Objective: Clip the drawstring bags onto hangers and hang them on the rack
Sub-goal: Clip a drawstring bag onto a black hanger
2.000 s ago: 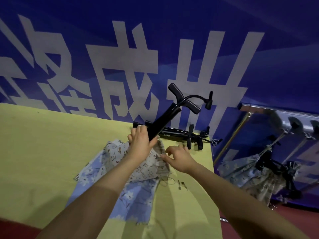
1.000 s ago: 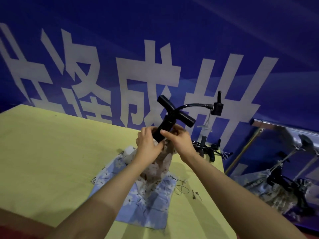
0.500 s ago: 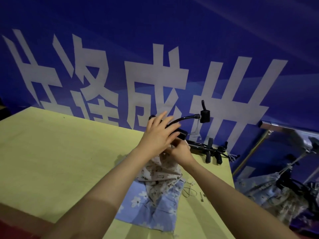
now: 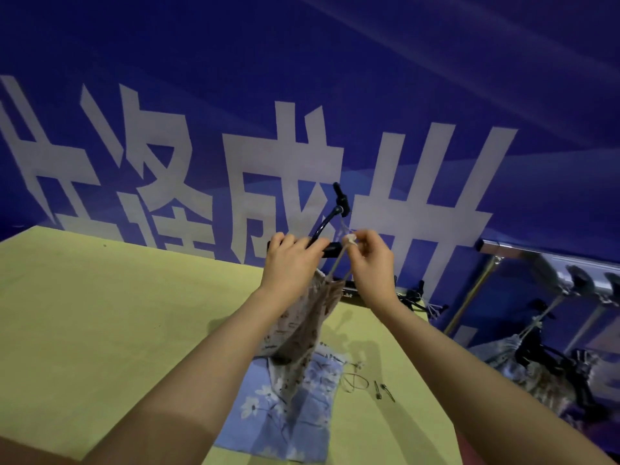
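Lifted now, one bag (image 4: pixel 302 327) hangs from one hanger (image 4: pixel 330 226); another bag (image 4: pixel 285 407) lies flat.

The hanger (image 4: pixel 330 229) is black. The bag (image 4: pixel 302 333) hanging from it is off-white with small brown printed motifs, and its drawstring (image 4: pixel 340 263) is pale beige. Under it lies a light blue bag (image 4: pixel 285 417) patterned with white flowers. The surface (image 4: pixel 100 313) is plain yellow-green. The backdrop (image 4: pixel 302 78) is deep blue with large white characters.
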A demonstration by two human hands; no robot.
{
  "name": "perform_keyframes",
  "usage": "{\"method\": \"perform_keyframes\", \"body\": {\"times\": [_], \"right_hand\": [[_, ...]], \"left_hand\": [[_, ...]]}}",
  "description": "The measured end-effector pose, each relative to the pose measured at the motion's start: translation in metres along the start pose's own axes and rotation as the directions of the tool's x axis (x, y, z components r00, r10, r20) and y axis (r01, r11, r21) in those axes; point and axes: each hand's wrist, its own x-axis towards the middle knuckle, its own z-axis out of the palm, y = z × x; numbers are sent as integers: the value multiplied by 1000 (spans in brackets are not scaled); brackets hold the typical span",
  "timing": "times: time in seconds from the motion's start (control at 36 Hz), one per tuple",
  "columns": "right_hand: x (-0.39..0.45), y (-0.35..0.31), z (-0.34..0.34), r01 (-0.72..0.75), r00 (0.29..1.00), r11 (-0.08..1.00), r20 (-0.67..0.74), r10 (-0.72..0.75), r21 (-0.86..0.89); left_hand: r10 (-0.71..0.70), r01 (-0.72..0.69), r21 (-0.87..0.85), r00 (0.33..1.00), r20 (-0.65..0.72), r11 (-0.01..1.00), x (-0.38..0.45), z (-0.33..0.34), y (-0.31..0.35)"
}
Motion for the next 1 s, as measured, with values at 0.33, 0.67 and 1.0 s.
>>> {"method": "perform_keyframes", "body": {"times": [0.33, 0.67, 1.0], "right_hand": [[35, -65, -11, -35, 994, 933, -82, 69, 358], [51, -112, -17, 143, 989, 897, -90, -116, 418], [59, -118, -26, 192, 981, 910, -58, -184, 368]], "left_hand": [[95, -84, -50, 953, 288, 995, 15, -25, 5], [45, -36, -46, 977, 207, 998, 33, -45, -3], [-135, 140, 1, 954, 266, 990, 18, -46, 16]]}}
